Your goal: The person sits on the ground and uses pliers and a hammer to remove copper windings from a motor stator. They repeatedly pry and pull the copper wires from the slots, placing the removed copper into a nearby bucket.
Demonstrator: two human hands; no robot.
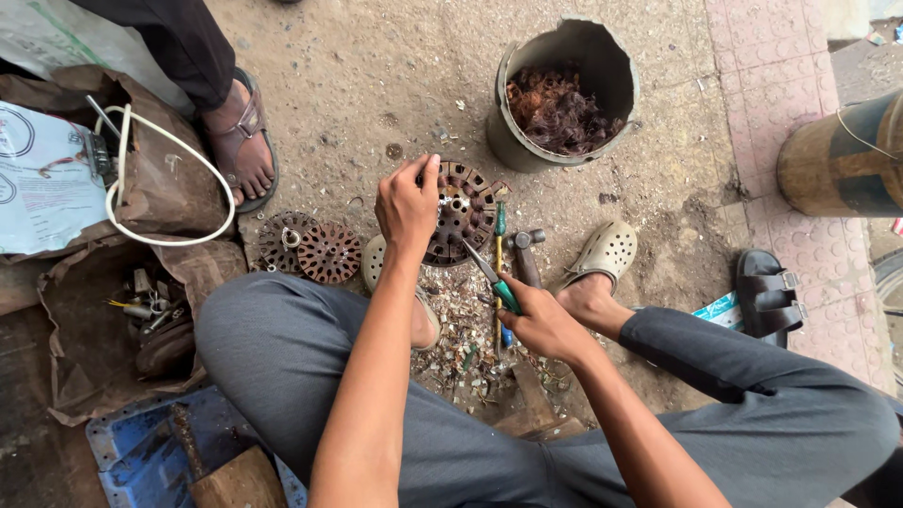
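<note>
Right hand (541, 320) fingers grip screwdriver (491, 275); left hand (406, 202) clasps stator (461, 212).

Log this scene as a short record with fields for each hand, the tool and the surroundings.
left hand: left hand grips the rim of the round slotted metal motor core
right hand: right hand holds the green-handled screwdriver, tip at the core
behind: grey bucket of tangled copper wire
beside: two rusty slotted discs on the ground

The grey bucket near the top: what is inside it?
The bucket holds a tangled heap of reddish-brown wire piled against its far side. Whatever lies under the heap and on the bottom is covered by the wire and the near wall.
</note>
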